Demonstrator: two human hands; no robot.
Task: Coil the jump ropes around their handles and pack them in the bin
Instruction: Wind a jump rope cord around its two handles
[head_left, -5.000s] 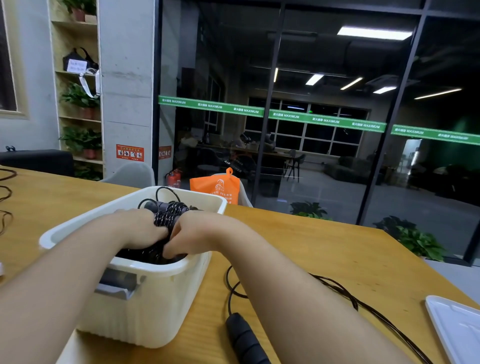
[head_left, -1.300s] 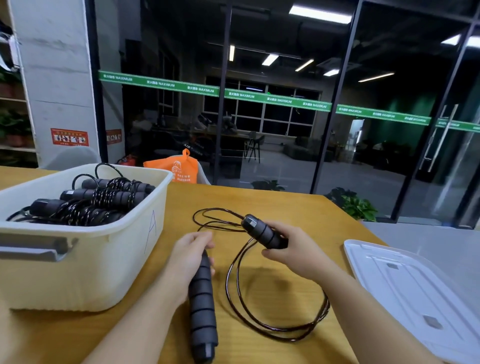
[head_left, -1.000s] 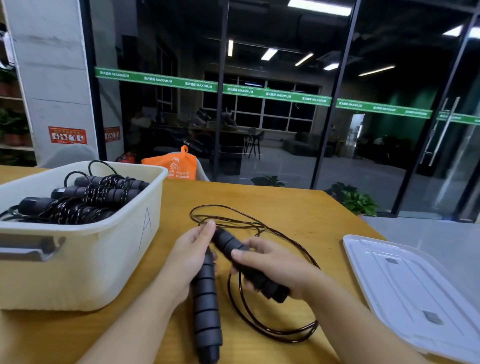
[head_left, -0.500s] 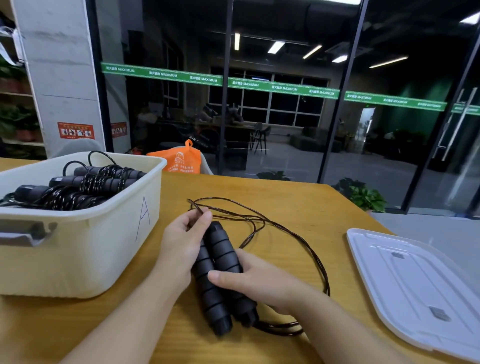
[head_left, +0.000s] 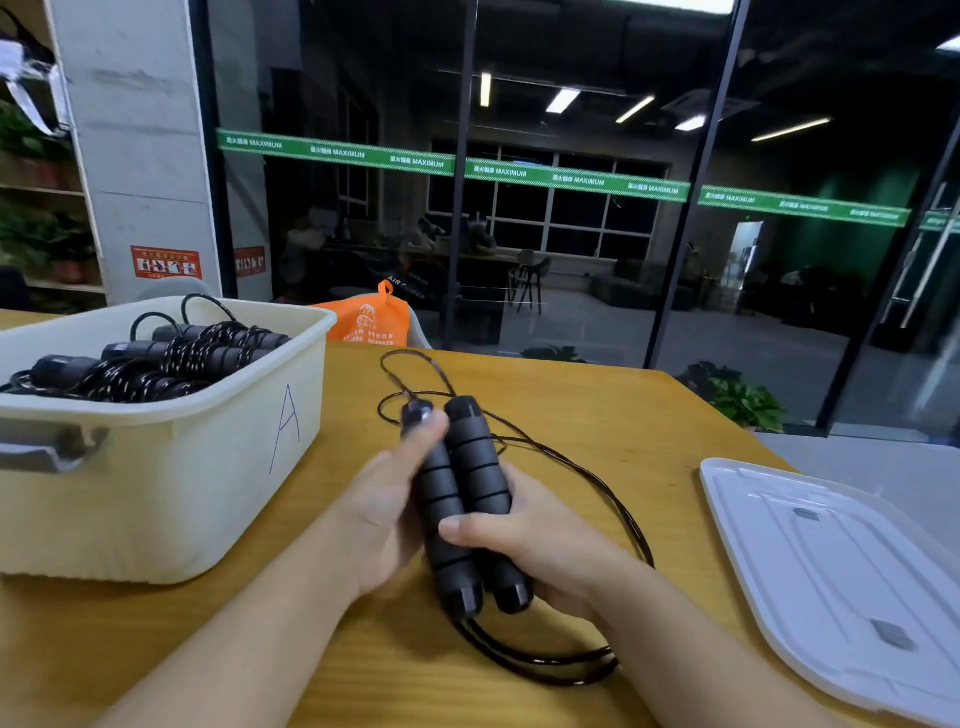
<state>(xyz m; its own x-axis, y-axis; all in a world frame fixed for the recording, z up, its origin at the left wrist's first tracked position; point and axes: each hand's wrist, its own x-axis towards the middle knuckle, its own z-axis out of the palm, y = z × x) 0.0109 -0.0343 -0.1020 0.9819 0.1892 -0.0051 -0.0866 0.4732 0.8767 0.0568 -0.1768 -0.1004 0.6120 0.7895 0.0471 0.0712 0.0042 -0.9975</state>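
Two black ribbed jump rope handles (head_left: 467, 499) lie side by side, lifted a little above the wooden table (head_left: 597, 415). My left hand (head_left: 384, 504) holds them from the left, its fingers reaching to the far tip. My right hand (head_left: 540, 540) grips them from the right, thumb across the front. Their thin black rope (head_left: 623, 519) trails loose in loops over the table beyond and to the right of the handles. A cream plastic bin (head_left: 223, 467) marked "A" stands at left, holding several coiled jump ropes (head_left: 171, 358).
A white bin lid (head_left: 841, 566) lies flat on the table at the right edge. Behind the table's far edge sit an orange bag (head_left: 369, 317) and a grey chair back. A glass wall stands beyond.
Five seconds ago both hands were inside the bin. They then picked up the two handles of the loose rope, brought them together side by side, and now hold them as a pair.
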